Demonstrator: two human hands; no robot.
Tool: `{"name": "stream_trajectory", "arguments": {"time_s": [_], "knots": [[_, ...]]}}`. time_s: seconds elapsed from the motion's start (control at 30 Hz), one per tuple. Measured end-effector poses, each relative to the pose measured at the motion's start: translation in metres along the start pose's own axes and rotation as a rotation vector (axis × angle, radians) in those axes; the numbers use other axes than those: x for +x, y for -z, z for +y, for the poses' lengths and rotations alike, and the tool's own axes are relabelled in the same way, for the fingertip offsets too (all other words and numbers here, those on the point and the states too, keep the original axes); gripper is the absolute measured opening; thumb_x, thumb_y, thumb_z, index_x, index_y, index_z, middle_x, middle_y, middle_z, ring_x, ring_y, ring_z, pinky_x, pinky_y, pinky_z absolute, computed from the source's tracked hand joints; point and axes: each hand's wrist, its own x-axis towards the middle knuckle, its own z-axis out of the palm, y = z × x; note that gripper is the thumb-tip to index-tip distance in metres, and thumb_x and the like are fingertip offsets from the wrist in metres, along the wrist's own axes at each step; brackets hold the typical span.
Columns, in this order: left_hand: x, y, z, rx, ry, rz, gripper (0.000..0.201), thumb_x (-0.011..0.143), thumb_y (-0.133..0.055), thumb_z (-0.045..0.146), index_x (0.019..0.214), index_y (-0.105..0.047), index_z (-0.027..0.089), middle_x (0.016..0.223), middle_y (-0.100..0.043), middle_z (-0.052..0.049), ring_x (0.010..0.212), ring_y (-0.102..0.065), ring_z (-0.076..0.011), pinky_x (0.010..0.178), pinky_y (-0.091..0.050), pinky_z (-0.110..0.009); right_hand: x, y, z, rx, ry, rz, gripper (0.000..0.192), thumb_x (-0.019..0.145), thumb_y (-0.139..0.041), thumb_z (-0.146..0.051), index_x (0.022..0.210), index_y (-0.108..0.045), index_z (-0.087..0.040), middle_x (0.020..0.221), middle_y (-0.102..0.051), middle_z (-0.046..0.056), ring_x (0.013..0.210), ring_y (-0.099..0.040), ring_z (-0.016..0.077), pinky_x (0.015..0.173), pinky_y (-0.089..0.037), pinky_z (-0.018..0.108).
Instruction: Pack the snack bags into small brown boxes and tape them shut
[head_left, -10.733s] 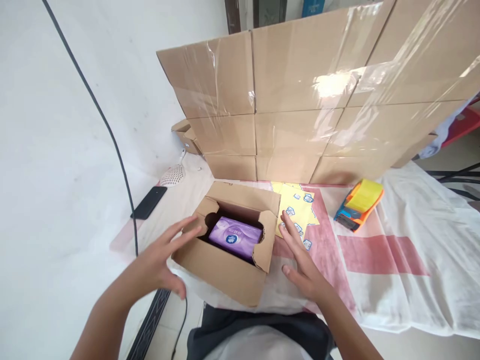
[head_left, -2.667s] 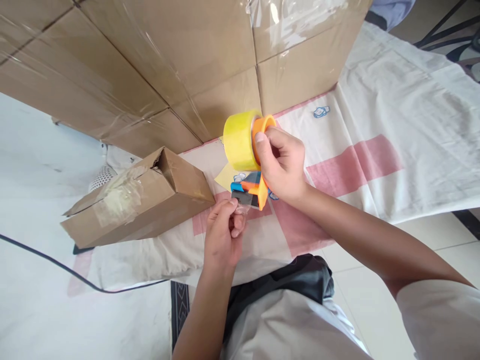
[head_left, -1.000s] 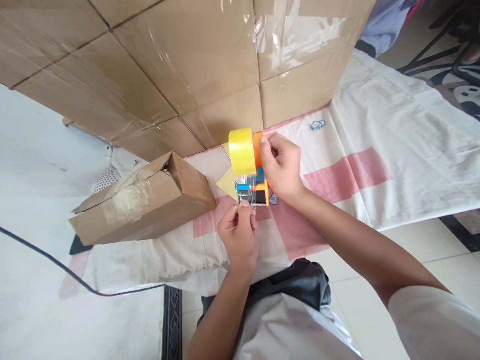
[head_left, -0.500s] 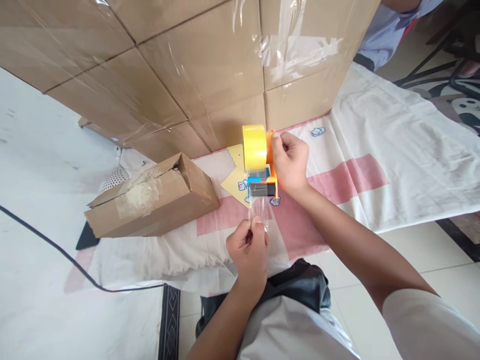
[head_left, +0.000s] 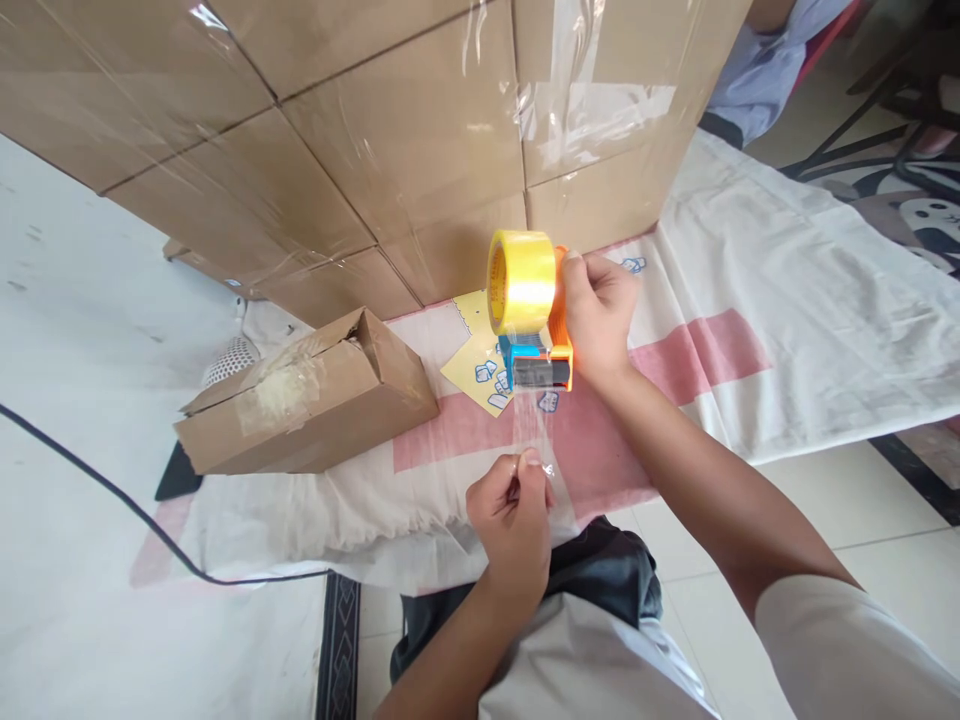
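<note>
Pinched in the left hand (head_left: pixel 512 515), the clear tape end (head_left: pixel 534 440) stretched from the tape dispenser (head_left: pixel 534 325), clamped in the right hand (head_left: pixel 598 318), right of the cardboard box (head_left: pixel 307 395). Slack, I judged, could let it fold and stick to itself.

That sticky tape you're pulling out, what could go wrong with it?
The clear strip hangs loose between the left hand and the tape dispenser in the right hand, so it might fold and stick to itself. It could also catch on the yellow sheets below, or on the fingers pinching it.
</note>
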Motion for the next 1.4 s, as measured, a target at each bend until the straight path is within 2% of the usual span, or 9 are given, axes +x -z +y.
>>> {"name": "stream_trajectory", "arguments": {"time_s": [0.2, 0.3, 0.43, 0.67, 0.83, 0.97, 1.23, 1.3, 1.4], "knots": [[-0.003, -0.001, -0.009, -0.021, 0.064, -0.014, 0.048, 0.096, -0.059, 0.041, 0.056, -0.045, 0.019, 0.048, -0.046, 0.004, 0.047, -0.042, -0.0077, 0.049, -0.035, -0.021, 0.002, 0.001, 0.003, -0.009, -0.006, -0.055, 0.055, 0.095, -0.058, -0.042, 0.056, -0.025, -0.021, 0.058, -0.022, -0.005, 0.056, -0.023, 0.0083, 0.054, -0.02, 0.028], [-0.002, 0.002, -0.011, -0.068, 0.199, -0.093, 0.048, 0.093, -0.059, 0.054, 0.062, -0.056, 0.018, 0.046, -0.047, 0.004, 0.044, -0.041, -0.0078, 0.046, -0.034, -0.022, 0.003, 0.004, -0.001, 0.031, 0.055, -0.101, 0.056, 0.096, -0.057, -0.048, 0.057, -0.027, -0.021, 0.059, -0.024, -0.005, 0.057, -0.025, 0.0084, 0.056, -0.023, 0.028], [-0.006, 0.015, -0.001, -0.1, 0.44, -0.233, 0.047, 0.088, -0.063, 0.061, 0.089, -0.072, 0.015, 0.043, -0.049, 0.005, 0.038, -0.038, -0.007, 0.043, -0.031, -0.021, 0.002, 0.007, -0.008, 0.051, 0.161, -0.095, 0.057, 0.097, -0.054, -0.053, 0.059, -0.027, -0.021, 0.061, -0.027, -0.004, 0.058, -0.027, 0.0088, 0.058, -0.025, 0.028], [-0.021, 0.041, 0.015, -0.274, 0.737, -0.315, 0.056, 0.077, -0.081, 0.048, 0.118, -0.07, 0.012, 0.045, -0.053, 0.006, 0.039, -0.039, -0.006, 0.047, -0.028, -0.021, -0.008, 0.006, -0.016, 0.025, 0.215, -0.196, 0.058, 0.098, -0.051, -0.057, 0.06, -0.027, -0.021, 0.062, -0.03, -0.003, 0.059, -0.028, 0.0103, 0.059, -0.028, 0.029], [-0.021, 0.052, 0.018, -0.563, 0.898, -0.32, 0.046, 0.074, -0.087, 0.039, 0.112, -0.075, 0.016, 0.042, -0.043, 0.008, 0.04, -0.029, -0.003, 0.046, -0.023, -0.02, -0.012, 0.005, -0.022, 0.049, 0.201, -0.231, 0.059, 0.098, -0.051, -0.059, 0.059, -0.027, -0.021, 0.061, -0.03, -0.003, 0.059, -0.029, 0.0108, 0.058, -0.028, 0.03], [-0.02, 0.057, 0.021, -0.637, 0.963, -0.346, 0.043, 0.073, -0.088, 0.035, 0.11, -0.077, 0.016, 0.042, -0.04, 0.009, 0.04, -0.024, -0.0022, 0.045, -0.02, -0.019, -0.015, 0.005, -0.026, 0.071, 0.218, -0.259, 0.059, 0.098, -0.051, -0.057, 0.059, -0.027, -0.02, 0.061, -0.03, -0.003, 0.059, -0.03, 0.0109, 0.058, -0.028, 0.031], [-0.014, 0.071, 0.01, -0.387, 0.97, -0.417, 0.042, 0.079, -0.081, 0.036, 0.113, -0.074, 0.011, 0.046, -0.046, 0.007, 0.039, -0.031, -0.0036, 0.043, -0.024, -0.018, -0.015, 0.006, -0.03, 0.126, 0.183, -0.241, 0.058, 0.098, -0.051, -0.058, 0.06, -0.029, -0.02, 0.062, -0.03, -0.003, 0.059, -0.029, 0.0103, 0.058, -0.028, 0.03], [-0.005, 0.073, 0.006, -0.242, 0.766, -0.338, 0.04, 0.081, -0.079, 0.036, 0.114, -0.073, 0.014, 0.059, -0.059, 0.002, 0.049, -0.049, -0.0072, 0.048, -0.036, -0.019, -0.014, 0.007, -0.032, 0.129, 0.169, -0.218, 0.059, 0.097, -0.052, -0.06, 0.06, -0.029, -0.02, 0.062, -0.03, -0.003, 0.059, -0.028, 0.0103, 0.058, -0.028, 0.03], [0.018, 0.072, 0.006, -0.095, 0.349, -0.203, 0.037, 0.081, -0.079, 0.031, 0.116, -0.073, 0.021, 0.104, -0.075, -0.007, 0.096, -0.069, -0.0166, 0.08, -0.054, -0.024, -0.014, 0.006, -0.032, 0.108, 0.159, -0.231, 0.06, 0.096, -0.052, -0.061, 0.06, -0.029, -0.02, 0.062, -0.03, -0.003, 0.059, -0.029, 0.0106, 0.059, -0.028, 0.03]]}}
